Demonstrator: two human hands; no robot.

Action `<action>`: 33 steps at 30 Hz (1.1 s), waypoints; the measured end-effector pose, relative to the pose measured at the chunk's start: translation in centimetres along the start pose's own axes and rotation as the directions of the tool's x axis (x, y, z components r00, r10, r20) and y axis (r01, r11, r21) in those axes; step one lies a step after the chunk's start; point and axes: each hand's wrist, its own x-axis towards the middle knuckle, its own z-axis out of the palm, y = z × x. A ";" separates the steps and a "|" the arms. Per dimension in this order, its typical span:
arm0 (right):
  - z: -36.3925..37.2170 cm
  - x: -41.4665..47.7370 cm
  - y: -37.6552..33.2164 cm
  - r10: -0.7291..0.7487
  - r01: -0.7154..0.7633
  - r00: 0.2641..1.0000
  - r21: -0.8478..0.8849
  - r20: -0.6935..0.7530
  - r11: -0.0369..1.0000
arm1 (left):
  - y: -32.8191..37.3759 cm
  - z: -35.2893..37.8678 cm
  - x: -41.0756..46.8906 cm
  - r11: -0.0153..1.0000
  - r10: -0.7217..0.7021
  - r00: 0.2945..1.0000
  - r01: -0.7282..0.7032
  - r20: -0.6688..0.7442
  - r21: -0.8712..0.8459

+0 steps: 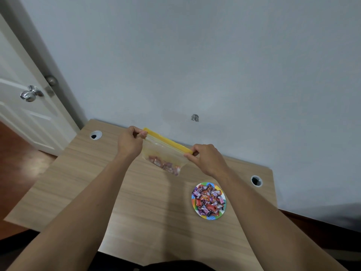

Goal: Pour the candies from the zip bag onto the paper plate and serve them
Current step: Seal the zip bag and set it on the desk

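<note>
A clear zip bag [163, 153] with a yellow zip strip hangs above the far middle of the wooden table [136, 202]. Several wrapped candies sit in its bottom. My left hand [130, 141] pinches the strip's left end and my right hand [207, 158] pinches its right end, so the bag is stretched between them. The strip looks pressed together along its length. To the right, nearer me, a colourful paper plate [212, 218] lies flat on the table, heaped with several wrapped candies [209, 199] in purple, red and dark wrappers.
Two round cable holes pierce the table, one at the far left [96, 135] and one at the far right [256, 180]. A grey wall rises right behind the table. A white door with a metal knob [29, 94] stands at the left.
</note>
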 end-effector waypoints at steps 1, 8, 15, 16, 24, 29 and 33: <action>0.1 0.0 0.1 -0.009 0.009 1.000 -0.020 0.004 1.000 | -0.2 0.0 -0.1 1.000 0.000 1.000 0.000 0.000 0.001; 1.1 0.2 0.4 -0.083 0.087 0.996 -0.126 0.037 0.988 | -2.2 -0.5 -0.3 1.000 -0.014 1.000 0.014 0.024 0.013; 5.2 0.1 1.0 -0.108 0.131 0.983 -0.150 0.150 0.980 | -7.1 -1.9 -0.7 0.994 -0.040 0.994 0.029 0.102 0.105; 6.1 -0.1 1.2 -0.098 0.124 0.980 -0.151 0.171 0.981 | -8.0 -2.1 -1.0 0.990 -0.045 0.993 0.030 0.113 0.136; 12.0 -1.8 2.0 -0.061 0.093 0.968 -0.124 0.243 0.988 | -13.6 -3.6 -2.2 0.979 -0.166 0.972 0.142 0.167 0.146; 13.5 -2.2 3.3 -0.039 0.041 0.982 -0.008 0.187 0.999 | -14.3 -3.3 -2.1 0.981 -0.146 0.979 0.125 0.140 0.148; 13.0 -2.9 5.3 0.039 -0.053 0.995 0.157 0.088 0.986 | -14.5 -2.5 -1.5 0.988 -0.111 0.989 0.099 0.097 0.120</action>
